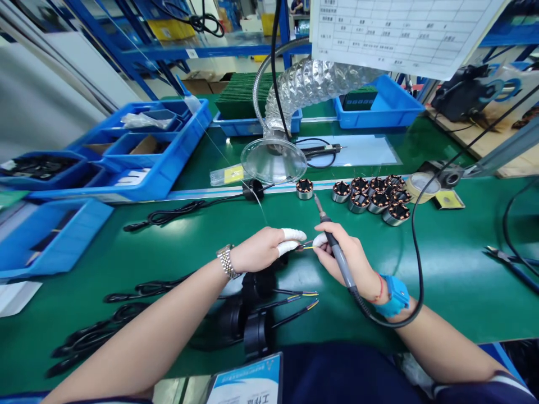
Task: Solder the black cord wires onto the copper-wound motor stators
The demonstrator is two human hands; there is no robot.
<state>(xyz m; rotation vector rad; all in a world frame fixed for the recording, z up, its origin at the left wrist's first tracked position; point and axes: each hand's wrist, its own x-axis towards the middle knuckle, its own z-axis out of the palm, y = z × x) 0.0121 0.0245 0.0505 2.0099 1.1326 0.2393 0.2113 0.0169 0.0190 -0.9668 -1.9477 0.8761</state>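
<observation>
"As the head view has it, what's the left hand (265, 248) doing?"

"Nearly closed, pinching the wires (309, 247), which stretch between both hands above the bench (455, 258)."

"And the right hand (351, 255)?"

"Curled closed round the iron (342, 262), also touching the wires' yellow end. The iron's tip points toward a lone stator (305, 192)."

"Any others?"

"Grouped stators (379, 202), farther right."

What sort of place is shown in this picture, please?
It is probably an electrical assembly workshop: the right hand holds what looks like a soldering iron, copper-wound cores stand on the green bench, and a foil duct reaches over it.
</observation>
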